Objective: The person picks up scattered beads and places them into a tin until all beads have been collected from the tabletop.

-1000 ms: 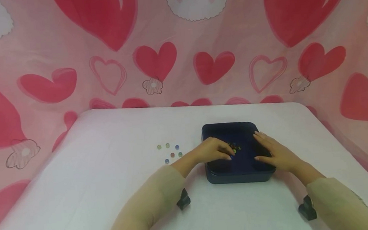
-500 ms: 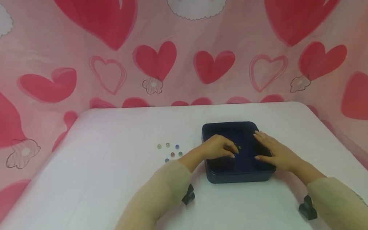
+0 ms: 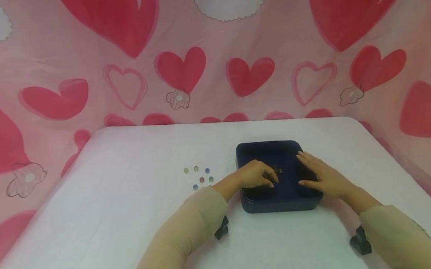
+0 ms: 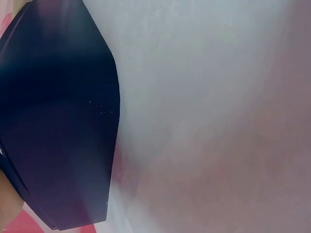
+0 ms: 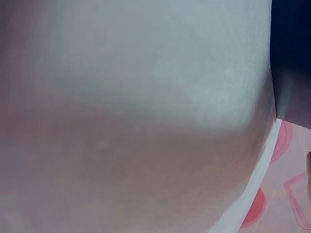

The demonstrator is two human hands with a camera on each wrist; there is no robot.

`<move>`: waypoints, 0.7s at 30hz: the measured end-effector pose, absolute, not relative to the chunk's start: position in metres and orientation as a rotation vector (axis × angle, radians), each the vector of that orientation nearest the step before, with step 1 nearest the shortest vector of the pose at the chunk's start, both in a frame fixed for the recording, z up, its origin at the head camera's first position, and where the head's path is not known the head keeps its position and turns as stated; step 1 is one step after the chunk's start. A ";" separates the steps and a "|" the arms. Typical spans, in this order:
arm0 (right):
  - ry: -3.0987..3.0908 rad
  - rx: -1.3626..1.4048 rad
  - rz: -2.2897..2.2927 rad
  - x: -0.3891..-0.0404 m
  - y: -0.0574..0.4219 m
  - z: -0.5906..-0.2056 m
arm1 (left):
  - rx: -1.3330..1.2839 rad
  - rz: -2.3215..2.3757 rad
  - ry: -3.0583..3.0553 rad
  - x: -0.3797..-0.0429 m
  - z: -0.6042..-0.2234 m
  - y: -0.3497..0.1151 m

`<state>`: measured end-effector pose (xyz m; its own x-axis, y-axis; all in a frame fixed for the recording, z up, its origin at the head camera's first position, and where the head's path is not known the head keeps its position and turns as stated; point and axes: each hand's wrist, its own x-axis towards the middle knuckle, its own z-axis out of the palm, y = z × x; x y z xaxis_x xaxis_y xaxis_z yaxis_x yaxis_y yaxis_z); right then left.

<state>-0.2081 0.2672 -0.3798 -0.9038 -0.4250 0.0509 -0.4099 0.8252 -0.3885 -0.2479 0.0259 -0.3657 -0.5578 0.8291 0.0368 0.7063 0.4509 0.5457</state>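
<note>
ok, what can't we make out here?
Whether the left hand holds anything: head view, fingertips too small.
Count of small pieces in the dark blue box: head view, too small, dim.
Box interior: left wrist view, hidden by its wall.
Most of the box: right wrist view, cut off by right edge.

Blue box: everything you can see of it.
The box is dark navy, roughly square, open-topped, with rounded corners and smooth, slightly shiny walls; plastic or metal, can't tell. It sits upright on the white table, holding a few small pieces, some yellowish. The right hand rests over its right rim; the left hand reaches in from the left, contact unclear.
</note>
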 end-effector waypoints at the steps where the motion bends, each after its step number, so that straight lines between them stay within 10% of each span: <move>1: 2.966 -0.681 -0.614 -0.208 0.267 -0.380 | 1.335 0.754 2.468 -0.248 -0.366 0.026; 21: 2.985 -0.740 -0.626 -0.207 0.266 -0.378 | 1.279 0.330 2.560 -0.240 -0.368 0.033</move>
